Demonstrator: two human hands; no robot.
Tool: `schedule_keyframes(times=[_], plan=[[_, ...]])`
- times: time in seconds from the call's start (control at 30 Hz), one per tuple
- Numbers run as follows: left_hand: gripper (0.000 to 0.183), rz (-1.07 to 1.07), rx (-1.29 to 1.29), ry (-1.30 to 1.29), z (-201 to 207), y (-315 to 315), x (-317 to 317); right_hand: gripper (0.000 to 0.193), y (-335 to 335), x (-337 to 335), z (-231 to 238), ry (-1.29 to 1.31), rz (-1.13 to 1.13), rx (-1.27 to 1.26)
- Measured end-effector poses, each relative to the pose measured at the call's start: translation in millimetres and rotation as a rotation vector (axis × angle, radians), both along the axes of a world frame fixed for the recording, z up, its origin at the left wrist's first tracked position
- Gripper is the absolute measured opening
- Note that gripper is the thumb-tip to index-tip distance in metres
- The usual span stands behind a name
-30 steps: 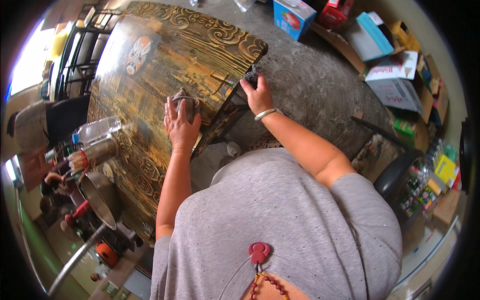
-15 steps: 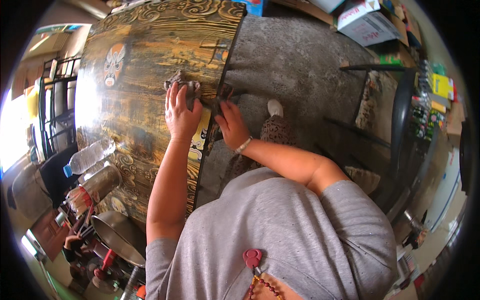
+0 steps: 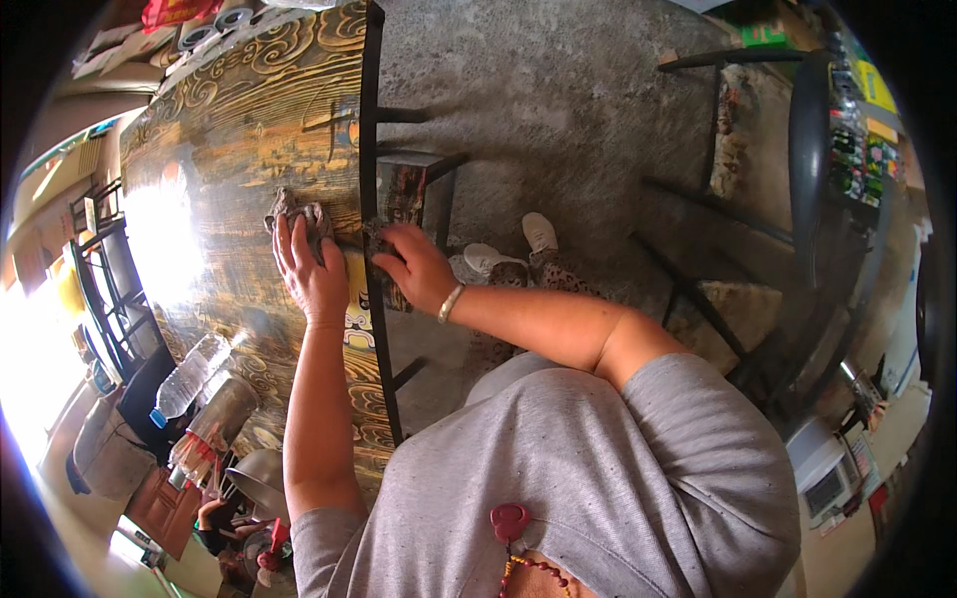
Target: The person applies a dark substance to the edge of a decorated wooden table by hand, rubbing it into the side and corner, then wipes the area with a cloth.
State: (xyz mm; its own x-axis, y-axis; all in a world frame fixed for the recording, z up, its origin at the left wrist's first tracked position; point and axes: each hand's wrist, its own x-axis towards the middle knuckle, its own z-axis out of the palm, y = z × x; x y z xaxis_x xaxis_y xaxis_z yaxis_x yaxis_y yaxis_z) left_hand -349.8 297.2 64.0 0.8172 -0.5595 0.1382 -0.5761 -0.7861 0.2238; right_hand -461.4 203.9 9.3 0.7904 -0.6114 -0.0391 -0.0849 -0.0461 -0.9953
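My left hand [image 3: 311, 274] lies over a crumpled grey-brown rag [image 3: 282, 206], pressing it against the table top with fingers slightly spread. The wooden table [image 3: 259, 149] has a dark and yellow grain with carved-looking scrolls, and its black edge [image 3: 371, 120] runs along its right side. At that edge my right hand [image 3: 421, 267] is open, thumb apart from the fingers, its fingertips close to or touching the rim. Nothing shows in its grip. Part of a painted mask picture [image 3: 359, 319] appears just beside my left wrist.
A clear plastic bottle [image 3: 192, 377] lies tilted near a holder of sticks [image 3: 221, 414] and a metal bowl [image 3: 261, 480] on the left. A stool [image 3: 407, 189] stands under the table edge. Dark chairs [image 3: 805, 179] are at the right. Tape rolls [image 3: 232, 18] lie at the far end.
The view has shifted, so table and both hands appear farther left. The left hand is still on the rag; the right hand remains at the table edge. Both shoes now show.
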Motion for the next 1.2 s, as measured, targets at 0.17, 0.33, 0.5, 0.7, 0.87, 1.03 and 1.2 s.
schedule_keyframes(times=[0.17,0.33,0.5,0.7,0.87,1.03,1.2], plan=[[0.046,-0.016,0.053,0.001,4,1,-1,0.028,-76,95,-11,0.01,-0.306,0.014],[0.059,0.084,0.22,-0.126,51,-36,-38,0.026,-72,73,-2,-0.079,-0.248,-0.078],[0.019,0.163,-0.193,0.373,33,-10,-154,0.026,22,-39,2,-0.118,0.291,0.07],[0.039,0.983,-0.9,0.943,-1,-1,-179,0.028,1,-20,13,-0.066,0.219,0.09],[0.046,0.884,-1.323,1.374,-15,-27,-147,0.032,-1,-11,1,-0.011,0.167,0.152],[0.042,0.887,-1.434,1.334,-32,13,-171,0.04,30,-36,-2,0.026,0.199,0.219],[0.038,0.894,-1.354,1.389,-43,73,-208,0.038,82,-79,-8,0.079,0.276,0.225]])
